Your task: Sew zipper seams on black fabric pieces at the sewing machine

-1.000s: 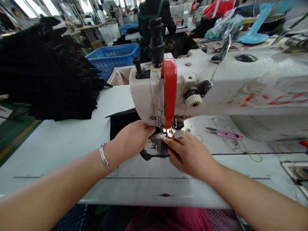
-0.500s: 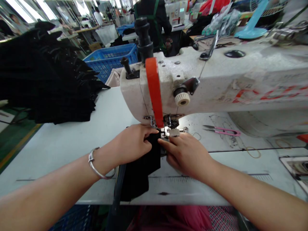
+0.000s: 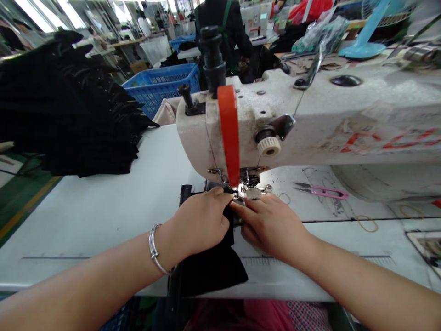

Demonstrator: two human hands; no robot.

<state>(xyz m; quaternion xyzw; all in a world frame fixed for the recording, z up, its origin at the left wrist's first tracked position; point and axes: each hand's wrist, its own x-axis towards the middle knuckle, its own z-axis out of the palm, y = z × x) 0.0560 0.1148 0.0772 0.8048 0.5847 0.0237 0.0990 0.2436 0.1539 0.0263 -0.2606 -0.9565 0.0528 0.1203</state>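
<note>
A piece of black cloth lies under the presser foot of a white sewing machine and spreads toward the table's front edge. My left hand, with a silver bangle at its wrist, is closed on the cloth, fingertips just left of the foot. My right hand rests low on the machine bed, its fingers stretched toward the cloth's right edge beside the foot. Its thumb is partly hidden. Left of the foot, a dark strip shows beyond my left hand.
Pink-handled thread snips and loose thread lie right of the needle area. A tall pile of black pieces stands at the left. Beyond the machine are a blue crate, a light-blue fan base and a person in dark clothes.
My left hand has shifted slightly right and down, its fingers nearer my right hand. The cloth's front part now spreads further right. The dark strip now shows left of the foot.
</note>
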